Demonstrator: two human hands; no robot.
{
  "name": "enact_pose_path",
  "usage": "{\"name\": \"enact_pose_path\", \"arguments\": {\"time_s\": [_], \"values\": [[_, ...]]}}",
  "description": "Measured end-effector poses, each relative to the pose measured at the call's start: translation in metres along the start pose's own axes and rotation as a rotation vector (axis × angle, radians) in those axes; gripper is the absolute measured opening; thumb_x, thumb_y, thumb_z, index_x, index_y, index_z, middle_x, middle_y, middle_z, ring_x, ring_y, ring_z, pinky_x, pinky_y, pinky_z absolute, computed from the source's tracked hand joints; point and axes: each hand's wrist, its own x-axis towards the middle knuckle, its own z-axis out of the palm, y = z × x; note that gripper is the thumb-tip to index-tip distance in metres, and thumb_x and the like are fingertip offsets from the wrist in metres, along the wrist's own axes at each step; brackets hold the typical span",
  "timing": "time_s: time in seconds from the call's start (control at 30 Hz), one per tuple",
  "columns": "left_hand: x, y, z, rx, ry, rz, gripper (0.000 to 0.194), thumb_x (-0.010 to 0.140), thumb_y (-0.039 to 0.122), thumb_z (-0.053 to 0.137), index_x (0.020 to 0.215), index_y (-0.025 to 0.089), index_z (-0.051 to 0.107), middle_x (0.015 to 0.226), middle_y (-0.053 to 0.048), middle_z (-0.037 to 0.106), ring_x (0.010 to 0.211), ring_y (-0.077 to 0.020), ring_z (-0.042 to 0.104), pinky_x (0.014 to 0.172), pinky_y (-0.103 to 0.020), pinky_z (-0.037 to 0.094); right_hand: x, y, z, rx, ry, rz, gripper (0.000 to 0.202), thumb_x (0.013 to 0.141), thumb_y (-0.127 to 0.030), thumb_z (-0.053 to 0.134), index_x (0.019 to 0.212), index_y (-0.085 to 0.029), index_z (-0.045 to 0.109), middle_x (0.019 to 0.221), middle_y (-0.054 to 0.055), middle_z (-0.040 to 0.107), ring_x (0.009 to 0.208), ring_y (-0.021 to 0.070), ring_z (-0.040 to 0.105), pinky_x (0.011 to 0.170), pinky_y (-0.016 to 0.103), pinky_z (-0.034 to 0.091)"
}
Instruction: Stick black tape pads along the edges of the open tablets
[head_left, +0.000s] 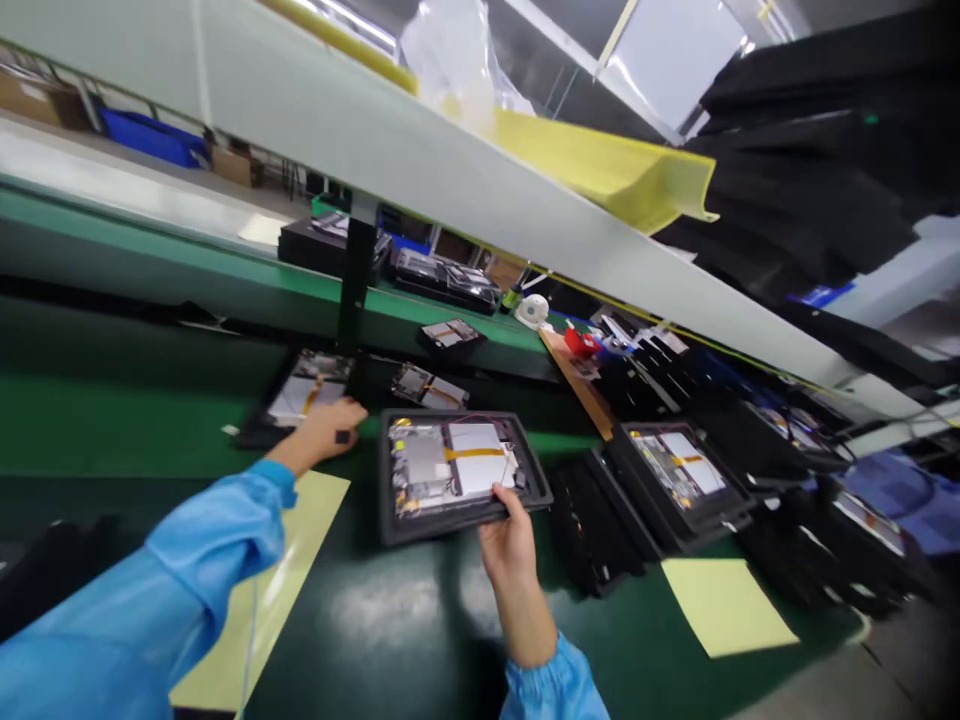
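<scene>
My right hand (510,535) grips the lower right edge of a black tray (386,490), its thumb on top. In the tray lies an opened tablet-like device (427,462) with a silver battery and an orange ribbon strip. My left hand (322,435) is farther left, at the near right edge of another opened device (296,395) in a dark tray on the green bench. Its fingers are bent together, and what they hold, if anything, is too small to name. Behind the held tray lies a further opened device (431,387).
Stacked black trays (600,520) stand on the right, one bearing an opened device (679,462). Yellow sheets lie at left (300,560) and right (727,605). A white shelf beam (480,190) with a yellow strip crosses overhead. A dark post (356,285) rises behind my left hand.
</scene>
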Motion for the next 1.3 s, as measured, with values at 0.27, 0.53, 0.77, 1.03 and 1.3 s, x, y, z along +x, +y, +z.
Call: {"name": "enact_pose_path", "arguments": {"time_s": [0.27, 0.53, 0.77, 1.03, 1.3], "values": [[-0.052, -0.069, -0.004, 0.141, 0.007, -0.107, 0.017, 0.091, 0.013, 0.046, 0.089, 0.010, 0.063, 0.089, -0.010, 0.062, 0.099, -0.0248, 0.057, 0.089, -0.035, 0.046, -0.106, 0.053, -0.063, -0.102, 0.121, 0.295, 0.062, 0.057, -0.037, 0.097, 0.113, -0.023, 0.074, 0.103, 0.005, 0.080, 0.088, 0.0240, 0.076, 0.076, 0.035, 0.067], [-0.076, -0.038, -0.021, 0.199, 0.010, -0.074, 0.031, 0.094, 0.025, 0.039, 0.092, 0.009, 0.065, 0.092, -0.011, 0.067, 0.094, -0.0285, 0.061, 0.088, -0.044, 0.048, -0.132, -0.002, -0.106, -0.487, -0.598, 0.855, 0.063, 0.082, -0.067, 0.076, 0.109, -0.010, 0.075, 0.102, 0.016, 0.078, 0.073, 0.0203, 0.076, 0.051, 0.022, 0.056], [-0.161, 0.104, -0.015, -0.013, -0.225, 0.003, 0.049, 0.094, 0.064, 0.051, 0.077, 0.020, 0.066, 0.061, -0.003, 0.061, 0.060, -0.0245, 0.061, 0.059, -0.033, 0.043, -0.033, -0.032, -0.111, -1.000, -0.299, -0.335, 0.046, 0.085, -0.049, 0.076, 0.125, -0.025, 0.075, 0.137, 0.009, 0.069, 0.130, 0.0233, 0.062, 0.102, 0.034, 0.053], [-0.205, 0.124, 0.026, -0.107, -0.246, -0.064, 0.079, 0.095, 0.047, 0.051, 0.166, 0.022, 0.024, 0.129, -0.020, 0.064, 0.088, -0.0321, 0.074, 0.073, -0.035, 0.056, 0.013, 0.000, -0.096, -1.218, -0.495, -0.418, 0.023, 0.095, -0.034, 0.062, 0.099, -0.022, 0.081, 0.103, 0.007, 0.079, 0.102, 0.0209, 0.069, 0.100, 0.034, 0.049], [-0.116, 0.138, 0.043, 0.069, 0.056, -0.065, 0.051, 0.103, 0.029, 0.033, 0.145, 0.008, 0.053, 0.135, -0.026, 0.060, 0.114, -0.0386, 0.062, 0.091, -0.048, 0.054, -0.074, 0.002, -0.156, -1.273, -0.202, -0.452, 0.036, 0.097, -0.039, 0.054, 0.110, -0.017, 0.078, 0.102, 0.013, 0.076, 0.090, 0.0238, 0.069, 0.081, 0.034, 0.053]]}}
